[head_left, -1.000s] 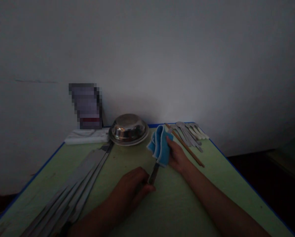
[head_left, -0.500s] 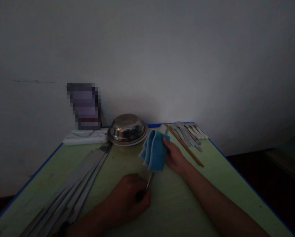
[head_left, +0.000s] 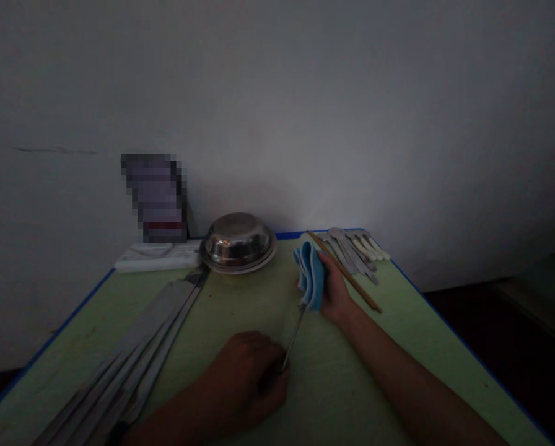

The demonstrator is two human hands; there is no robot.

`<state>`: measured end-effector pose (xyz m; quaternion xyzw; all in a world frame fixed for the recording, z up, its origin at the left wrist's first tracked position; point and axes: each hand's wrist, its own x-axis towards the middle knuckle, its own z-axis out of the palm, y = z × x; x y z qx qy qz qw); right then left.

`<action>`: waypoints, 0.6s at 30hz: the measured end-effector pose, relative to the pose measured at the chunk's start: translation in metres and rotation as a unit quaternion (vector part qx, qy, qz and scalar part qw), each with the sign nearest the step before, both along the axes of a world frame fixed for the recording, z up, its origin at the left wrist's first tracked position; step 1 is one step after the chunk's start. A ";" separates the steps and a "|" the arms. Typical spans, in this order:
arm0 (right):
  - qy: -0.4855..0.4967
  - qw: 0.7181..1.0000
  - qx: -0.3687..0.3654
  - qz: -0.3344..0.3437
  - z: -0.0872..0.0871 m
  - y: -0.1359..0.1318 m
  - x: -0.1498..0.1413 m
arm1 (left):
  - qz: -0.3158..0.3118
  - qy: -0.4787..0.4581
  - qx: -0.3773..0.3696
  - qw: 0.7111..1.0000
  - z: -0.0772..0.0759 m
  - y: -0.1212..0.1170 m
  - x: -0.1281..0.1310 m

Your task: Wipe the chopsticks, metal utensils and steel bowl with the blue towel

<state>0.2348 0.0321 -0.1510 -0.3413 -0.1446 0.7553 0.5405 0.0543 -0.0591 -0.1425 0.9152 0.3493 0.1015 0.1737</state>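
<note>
My left hand [head_left: 254, 375], low in the middle, is closed on the handle of a thin metal utensil [head_left: 293, 339]. The utensil slants up and to the right, and its far end is hidden in a folded blue cloth [head_left: 311, 275] with pale edges. Further forward, my right hand [head_left: 334, 288] is closed on this cloth, which wraps around the utensil's far part. Which kind of utensil it is, I cannot tell. A pair of brown chopsticks [head_left: 347, 272] lies just beyond my right hand.
Several spoons and other cutlery [head_left: 352, 251] lie at the back right. An upturned metal bowl [head_left: 238, 238] rests at the back middle. Long flat metal pieces [head_left: 142, 347] fan out on the left. Behind them are a folded white cloth [head_left: 157, 259] and a blurred-out upright panel [head_left: 159, 198].
My right hand and the blue cloth have shifted slightly right, away from my left hand, baring more of the utensil. The cloth is squeezed narrower. My left hand has hardly moved.
</note>
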 end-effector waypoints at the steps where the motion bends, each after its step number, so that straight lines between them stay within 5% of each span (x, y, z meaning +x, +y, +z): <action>1: 0.006 1.000 0.005 -0.001 0.000 0.000 0.000 | 0.009 -0.004 -0.010 1.000 0.001 0.000 0.000; 18: 0.014 0.999 -0.001 0.041 0.000 -0.001 0.000 | 0.046 -0.035 -0.036 0.998 -0.002 0.001 0.000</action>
